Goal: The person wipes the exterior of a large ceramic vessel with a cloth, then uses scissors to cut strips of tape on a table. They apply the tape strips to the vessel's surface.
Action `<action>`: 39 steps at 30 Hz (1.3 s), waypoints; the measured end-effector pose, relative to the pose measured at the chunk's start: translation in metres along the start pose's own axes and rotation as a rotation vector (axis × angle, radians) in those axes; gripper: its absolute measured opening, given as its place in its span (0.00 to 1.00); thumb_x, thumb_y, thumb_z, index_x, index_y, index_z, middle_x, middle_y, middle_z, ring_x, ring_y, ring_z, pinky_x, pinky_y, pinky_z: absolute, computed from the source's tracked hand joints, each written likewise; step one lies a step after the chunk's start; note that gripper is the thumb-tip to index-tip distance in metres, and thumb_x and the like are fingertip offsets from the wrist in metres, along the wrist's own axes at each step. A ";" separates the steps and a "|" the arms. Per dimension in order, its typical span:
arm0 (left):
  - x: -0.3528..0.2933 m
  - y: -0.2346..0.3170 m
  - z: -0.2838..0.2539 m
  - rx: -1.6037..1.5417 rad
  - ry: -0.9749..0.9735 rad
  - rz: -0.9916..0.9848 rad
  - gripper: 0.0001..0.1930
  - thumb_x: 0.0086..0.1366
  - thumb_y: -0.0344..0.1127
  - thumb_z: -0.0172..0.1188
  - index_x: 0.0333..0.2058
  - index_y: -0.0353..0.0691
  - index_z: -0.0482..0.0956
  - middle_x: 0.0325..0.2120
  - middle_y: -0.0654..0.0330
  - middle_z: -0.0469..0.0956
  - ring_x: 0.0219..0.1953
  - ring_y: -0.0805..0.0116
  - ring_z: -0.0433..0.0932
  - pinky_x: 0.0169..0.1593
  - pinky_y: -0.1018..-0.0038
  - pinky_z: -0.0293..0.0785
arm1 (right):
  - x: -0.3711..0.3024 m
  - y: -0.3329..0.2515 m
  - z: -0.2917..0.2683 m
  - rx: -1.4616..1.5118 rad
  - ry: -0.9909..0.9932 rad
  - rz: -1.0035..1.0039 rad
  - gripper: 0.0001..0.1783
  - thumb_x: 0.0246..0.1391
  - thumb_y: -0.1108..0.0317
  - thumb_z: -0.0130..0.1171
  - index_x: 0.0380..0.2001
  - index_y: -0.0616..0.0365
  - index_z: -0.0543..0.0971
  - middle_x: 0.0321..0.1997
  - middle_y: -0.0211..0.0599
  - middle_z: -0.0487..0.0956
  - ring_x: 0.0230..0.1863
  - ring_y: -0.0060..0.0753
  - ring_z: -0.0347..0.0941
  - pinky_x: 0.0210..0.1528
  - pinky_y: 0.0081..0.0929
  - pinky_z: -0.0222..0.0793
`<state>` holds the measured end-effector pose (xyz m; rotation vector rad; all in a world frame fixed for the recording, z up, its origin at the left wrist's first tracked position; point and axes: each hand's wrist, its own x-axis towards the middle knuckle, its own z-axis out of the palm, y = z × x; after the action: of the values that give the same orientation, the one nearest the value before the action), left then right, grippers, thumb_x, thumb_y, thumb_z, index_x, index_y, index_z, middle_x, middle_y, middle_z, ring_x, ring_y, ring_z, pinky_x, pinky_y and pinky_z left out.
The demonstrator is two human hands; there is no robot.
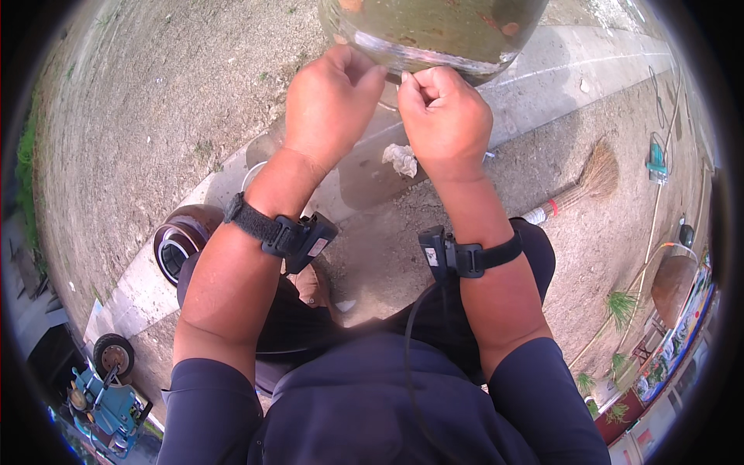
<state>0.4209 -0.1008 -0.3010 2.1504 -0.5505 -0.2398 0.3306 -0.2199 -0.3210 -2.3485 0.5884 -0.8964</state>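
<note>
A large olive-green rounded vessel [442, 27] with rusty-brown patches stands at the top of the head view. A whitish and pink band runs around its near side. My left hand [333, 97] is closed against the band's left part, thumb and fingers pinched together. Beside it, my right hand [446, 116] is closed too, thumb and forefinger pinched at the vessel's lower near edge. The fingertips of both hands are close together, a small gap apart. Whatever they pinch is too small to make out.
On the ground below my hands lies a crumpled whitish wad [401, 160]. A straw broom [585, 182] lies to the right, beyond it a teal tool [657, 159] and a cable. A brown glazed jar [184, 242] is at my left. Farther left stands a blue wheeled machine [108, 407].
</note>
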 end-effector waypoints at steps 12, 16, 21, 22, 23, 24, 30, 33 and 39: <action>0.002 -0.004 -0.004 -0.006 0.016 -0.023 0.12 0.62 0.42 0.69 0.32 0.38 0.84 0.26 0.55 0.85 0.29 0.58 0.85 0.37 0.66 0.80 | 0.000 -0.001 0.000 -0.016 -0.014 0.010 0.10 0.51 0.68 0.71 0.23 0.55 0.79 0.21 0.33 0.81 0.21 0.34 0.78 0.28 0.31 0.73; 0.005 -0.004 -0.011 0.004 0.011 -0.043 0.13 0.61 0.43 0.71 0.32 0.38 0.84 0.25 0.56 0.85 0.27 0.62 0.84 0.36 0.68 0.79 | -0.001 0.000 0.001 -0.022 -0.009 0.022 0.10 0.51 0.68 0.71 0.23 0.55 0.79 0.21 0.33 0.82 0.21 0.35 0.78 0.28 0.31 0.73; 0.005 -0.003 -0.014 0.020 0.025 -0.043 0.13 0.60 0.43 0.72 0.32 0.38 0.84 0.25 0.57 0.85 0.27 0.64 0.83 0.35 0.70 0.79 | 0.000 0.001 -0.003 -0.021 -0.012 0.017 0.09 0.52 0.68 0.71 0.24 0.55 0.79 0.22 0.34 0.82 0.22 0.34 0.79 0.28 0.30 0.74; 0.006 -0.003 -0.015 0.018 0.019 -0.049 0.13 0.61 0.42 0.72 0.33 0.38 0.84 0.25 0.57 0.85 0.27 0.65 0.83 0.35 0.70 0.79 | 0.000 0.001 -0.003 -0.022 -0.013 0.016 0.09 0.52 0.68 0.71 0.24 0.55 0.79 0.22 0.34 0.82 0.22 0.34 0.79 0.28 0.30 0.74; 0.006 -0.003 -0.015 0.015 0.012 -0.055 0.13 0.61 0.42 0.72 0.33 0.38 0.84 0.25 0.57 0.85 0.27 0.65 0.83 0.35 0.70 0.79 | -0.001 0.002 -0.002 -0.024 -0.013 0.014 0.09 0.52 0.68 0.71 0.24 0.55 0.79 0.22 0.34 0.82 0.22 0.34 0.79 0.28 0.30 0.74; 0.006 -0.004 -0.015 0.014 0.013 -0.056 0.13 0.61 0.42 0.72 0.33 0.38 0.84 0.25 0.57 0.85 0.27 0.65 0.83 0.35 0.70 0.79 | -0.001 0.003 -0.002 -0.026 -0.012 0.013 0.09 0.52 0.68 0.71 0.25 0.55 0.79 0.22 0.34 0.83 0.22 0.34 0.79 0.28 0.30 0.74; 0.009 -0.017 -0.014 -0.008 -0.008 0.028 0.13 0.65 0.39 0.72 0.36 0.34 0.81 0.25 0.64 0.83 0.27 0.79 0.78 0.32 0.78 0.76 | -0.002 0.010 -0.010 0.011 0.007 -0.015 0.07 0.53 0.69 0.70 0.27 0.55 0.81 0.23 0.34 0.83 0.23 0.32 0.80 0.29 0.29 0.74; 0.007 -0.016 -0.017 -0.037 -0.013 0.080 0.15 0.63 0.39 0.74 0.37 0.34 0.80 0.26 0.62 0.83 0.28 0.77 0.79 0.34 0.77 0.78 | -0.001 0.012 -0.015 0.052 0.015 0.005 0.06 0.54 0.70 0.70 0.29 0.56 0.81 0.24 0.33 0.83 0.23 0.28 0.80 0.30 0.27 0.74; 0.007 0.005 -0.014 0.118 -0.011 0.015 0.19 0.57 0.42 0.76 0.37 0.36 0.79 0.30 0.57 0.86 0.32 0.66 0.84 0.40 0.70 0.81 | 0.001 0.017 -0.019 0.105 -0.001 0.025 0.05 0.53 0.67 0.68 0.28 0.51 0.80 0.25 0.39 0.81 0.25 0.46 0.79 0.30 0.38 0.75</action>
<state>0.4302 -0.0970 -0.2885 2.2596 -0.6004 -0.2154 0.3144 -0.2394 -0.3199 -2.2426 0.5552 -0.8932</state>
